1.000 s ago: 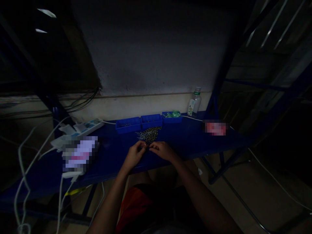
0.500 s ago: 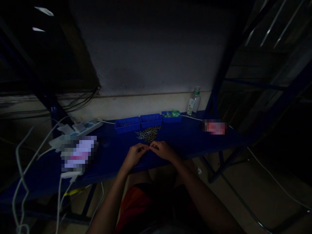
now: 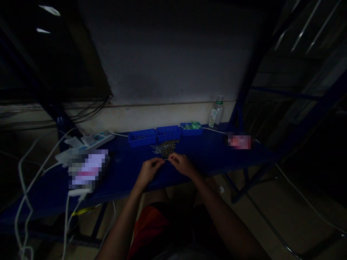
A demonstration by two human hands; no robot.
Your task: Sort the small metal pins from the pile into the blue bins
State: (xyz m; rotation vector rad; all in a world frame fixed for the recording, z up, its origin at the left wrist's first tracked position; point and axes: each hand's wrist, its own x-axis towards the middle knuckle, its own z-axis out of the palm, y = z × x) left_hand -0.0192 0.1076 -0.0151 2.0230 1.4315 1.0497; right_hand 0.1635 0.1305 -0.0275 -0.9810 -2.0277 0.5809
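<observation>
My left hand and my right hand meet low over the front half of the blue table, fingertips pinched. A thin pale pin spans the small gap between them, with one end in each hand. Just beyond the fingers lies a pile of small metal parts, dark brassy at the right and with thin silvery shanks pointing left. Their exact kind is too dark to make out. Behind the pile stand a left blue bin with a few thin pieces inside, a middle blue bin, and a right blue bin holding green-and-clear plastic.
A clear bottle stands by the wall at the back right of the blue table. Near the right end lies a blurred red packet. On the left are a white power strip, loose cables and a blurred pale item.
My hands have drawn slightly apart and a little forward, so the pin between the fingertips now shows. The pile and the bins stay in place.
</observation>
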